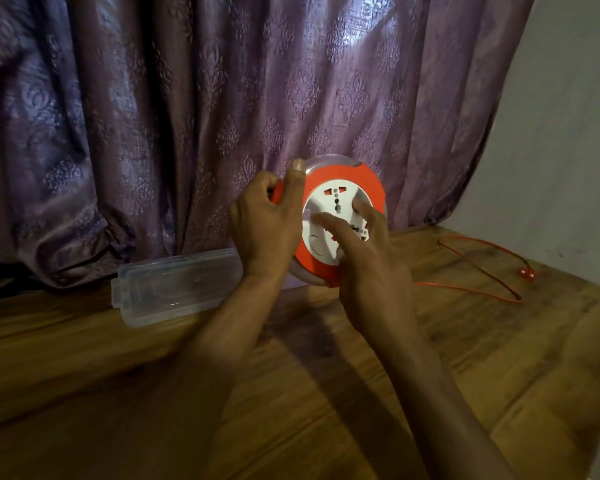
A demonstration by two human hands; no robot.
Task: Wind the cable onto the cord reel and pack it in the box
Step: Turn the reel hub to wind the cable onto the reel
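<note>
The left hand (267, 220) gripped the cord reel (343, 220) by its rim above the tabletop (153, 375); right hand (364, 251) fingers pressed, uncurled, on its white face. Loose cable (482, 268) lay at right. Steady turning with a firm rim hold seemed advisable.

Cord reel (343, 188), centre frame: smooth plastic, orange rim slightly glossy, white socket face matt-ish, clear glossy band round outer edge. Cable (478, 265), right side: thin red, looks like smooth plastic sheath, plug (526, 273) at its end shiny red. Box (174, 289), left of centre: clear plastic, kinda frosted, smooth with soft sheen. Table (118, 375), lower half: wood-grain surface, brown, satin finish, some dull dark patches. Curtain (187, 98), top: purple cloth, woven damask pattern, silky sheen on folds. Wall (568, 133), right edge: plain matt grey.
</note>
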